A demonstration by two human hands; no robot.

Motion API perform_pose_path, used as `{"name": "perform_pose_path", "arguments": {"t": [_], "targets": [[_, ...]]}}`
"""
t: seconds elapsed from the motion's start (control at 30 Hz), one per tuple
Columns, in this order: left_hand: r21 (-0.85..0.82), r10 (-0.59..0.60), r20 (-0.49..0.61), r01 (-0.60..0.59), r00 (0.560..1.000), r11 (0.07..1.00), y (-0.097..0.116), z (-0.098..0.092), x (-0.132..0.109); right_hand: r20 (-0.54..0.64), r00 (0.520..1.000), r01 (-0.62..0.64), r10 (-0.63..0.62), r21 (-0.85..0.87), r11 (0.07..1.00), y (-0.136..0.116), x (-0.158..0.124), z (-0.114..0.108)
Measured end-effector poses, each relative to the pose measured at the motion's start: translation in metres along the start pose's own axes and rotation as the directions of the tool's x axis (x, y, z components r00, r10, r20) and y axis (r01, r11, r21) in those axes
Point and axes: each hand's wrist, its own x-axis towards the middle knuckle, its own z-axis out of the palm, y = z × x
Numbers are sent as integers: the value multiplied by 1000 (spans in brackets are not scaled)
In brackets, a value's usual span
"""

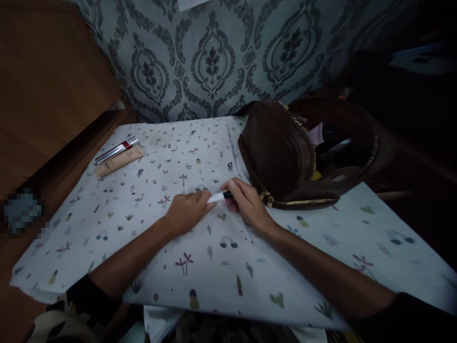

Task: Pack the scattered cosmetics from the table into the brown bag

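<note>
A small white tube (216,197) with a black cap (227,194) lies level between my two hands, just above the patterned cloth. My left hand (189,209) is closed round the white body, so part of it is hidden. At the other end, the fingers of my right hand (246,200) pinch the black cap. Whether the cap is still fully on the tube, I cannot tell. Right beside my right hand stands an open brown cosmetic bag (274,147) with a gold zip.
White cloth (157,257) with small prints covers the surface. At its far left lie a beige tube (119,161) and a silver tube with a red band (116,150). Various items, one of them pink (316,134), fill the bag. Patterned wallpaper (210,57) rises behind; wooden furniture (46,81) borders the left.
</note>
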Motion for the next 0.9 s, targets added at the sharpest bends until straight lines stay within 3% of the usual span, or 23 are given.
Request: {"name": "perform_pose_path", "arguments": {"t": [0.17, 0.37, 0.47, 0.57, 0.67, 0.9], "targets": [[-48, 78, -60, -81, 995, 996, 17, -4, -4, -115, 988, 77, -103, -211, 974, 0, -1, 0], [-143, 20, 66, -10, 998, 990, 24, -8, -5, -171, 965, 132, -200, -343, 930, 0, -7, 1], [-338, 25, 129, 21, 991, 941, 25, -15, -7, -166, 964, 130, -208, -387, 913, -5, -11, 1], [-567, 46, 154, 50, 987, 822, 24, -21, -7, -147, 957, 181, -250, -374, 910, -10, -14, 1], [-677, 36, 148, 75, 988, 733, 20, -24, -6, -154, 944, 232, -292, -319, 919, -12, -15, 1], [-627, -16, 127, 93, 992, 773, 16, -21, -5, -95, 941, 298, -324, -218, 929, -8, -10, -2]]}}
